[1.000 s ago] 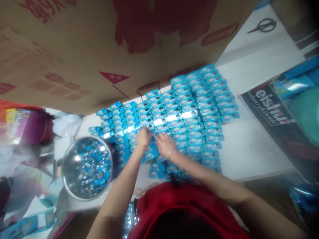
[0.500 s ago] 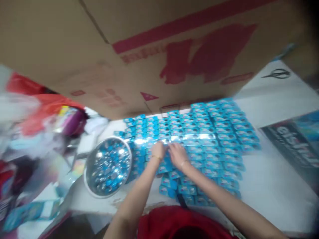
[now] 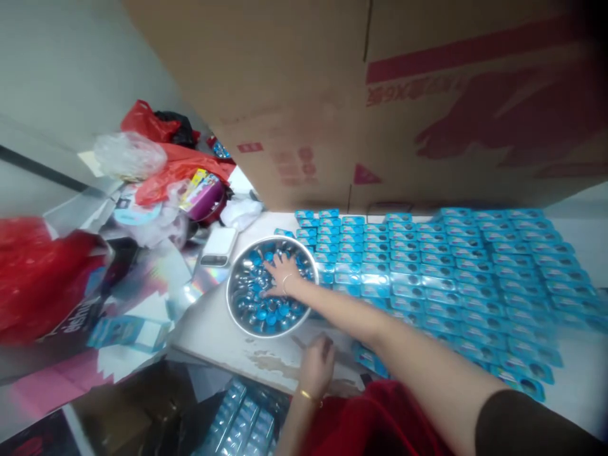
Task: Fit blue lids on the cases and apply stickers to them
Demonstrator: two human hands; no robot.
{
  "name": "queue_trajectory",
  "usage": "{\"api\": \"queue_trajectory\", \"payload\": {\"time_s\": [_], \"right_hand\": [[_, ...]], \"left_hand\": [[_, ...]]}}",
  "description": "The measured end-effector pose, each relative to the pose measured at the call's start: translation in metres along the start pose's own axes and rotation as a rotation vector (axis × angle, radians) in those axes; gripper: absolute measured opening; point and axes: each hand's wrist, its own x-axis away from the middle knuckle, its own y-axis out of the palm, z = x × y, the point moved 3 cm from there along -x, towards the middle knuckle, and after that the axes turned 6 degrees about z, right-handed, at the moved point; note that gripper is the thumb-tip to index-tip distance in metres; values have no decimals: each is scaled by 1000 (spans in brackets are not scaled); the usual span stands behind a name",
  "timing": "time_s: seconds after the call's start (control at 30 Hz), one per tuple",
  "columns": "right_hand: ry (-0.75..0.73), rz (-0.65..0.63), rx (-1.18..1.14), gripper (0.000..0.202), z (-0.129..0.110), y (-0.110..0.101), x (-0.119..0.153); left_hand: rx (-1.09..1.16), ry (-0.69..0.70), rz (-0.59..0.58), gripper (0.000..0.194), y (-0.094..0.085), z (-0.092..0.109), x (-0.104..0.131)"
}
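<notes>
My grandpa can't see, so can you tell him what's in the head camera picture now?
A person's right hand is spread over small blue and silver pieces in a silver bowl. The left hand is curled near the front edge of a white table. Rows of blue packs lie right of the bowl, by a big cardboard box.

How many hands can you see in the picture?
2. The right hand is spread over the blue and silver pieces in the metal bowl. The left hand is loosely curled near the front edge of the white table. No other hands show.
</notes>
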Motion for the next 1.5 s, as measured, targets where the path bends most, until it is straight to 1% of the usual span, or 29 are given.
{"api": "queue_trajectory", "payload": {"time_s": [0.03,0.07,0.1,0.17,0.23,0.3,0.37,0.43,0.5,0.57,0.63,0.67,0.7,0.73,0.77,0.83,0.87,0.9,0.93,0.97,1.03,1.1,1.13,1.17,1.23,1.3,1.37,1.43,1.5], "right_hand": [[-25,-2,27,103,-3,10,-6],[-60,-2,48,101,-6,18,-11],[-99,-5,65,93,-8,24,-15],[-170,-42,93,71,-12,32,-20],[-219,-112,108,53,-12,37,-24],[-226,-172,95,46,-9,37,-26],[-194,-186,41,42,-6,34,-27],[-122,-138,-92,36,-4,26,-27],[8,-58,-359,27,-3,17,-27],[242,-8,-743,19,2,10,-24],[504,-22,-1175,14,6,3,-17],[606,-44,-1378,13,8,-1,-12],[671,-72,-1559,15,9,-6,-5],[700,-97,-1711,17,10,-12,3],[704,-114,-1827,19,11,-19,14],[679,-134,-1950,23,15,-32,42],[660,-135,-1971,23,18,-37,59],[647,-137,-1976,23,21,-41,79],[645,-143,-1973,23,25,-43,100],[657,-155,-1967,23,29,-43,122],[708,-187,-1962,24,38,-40,166],[762,-206,-1965,27,50,-36,208],[780,-204,-1965,29,56,-35,227],[796,-194,-1961,30,63,-35,244],[837,-136,-1948,30,78,-35,272],[885,-49,-1949,30,93,-35,292],[911,33,-1971,29,108,-34,305],[910,88,-2000,30,122,-32,312],[901,110,-2021,33,134,-30,316]], "left_hand": [[7,6,-1,15,0,-4,0],[13,13,-4,15,0,-8,-1],[16,22,-8,15,0,-10,-2],[16,44,-24,14,0,-12,-4],[12,66,-47,13,0,-12,-8],[7,81,-72,13,1,-12,-12],[2,80,-88,14,1,-11,-16],[0,72,-88,14,1,-9,-18],[19,72,-82,13,-3,-5,-18],[71,88,-88,12,-9,2,-15],[144,108,-84,12,-21,11,-11],[186,117,-57,14,-29,15,-8],[230,124,1,16,-39,19,-6],[274,126,94,18,-51,23,-4],[318,124,212,19,-64,25,-3],[391,119,460,20,-89,27,-3],[410,120,554,21,-99,29,-4],[411,133,609,24,-105,30,-6],[394,161,622,28,-109,34,-10],[358,202,593,31,-108,38,-14],[272,310,442,30,-96,52,-21],[215,420,249,23,-72,68,-22],[205,465,178,20,-58,76,-21],[202,506,135,18,-44,84,-19],[192,570,124,15,-18,99,-12],[167,608,148,12,4,113,-7],[153,616,136,11,21,126,-5],[181,607,72,13,34,137,-8],[243,568,-18,17,45,145,-14]]}}
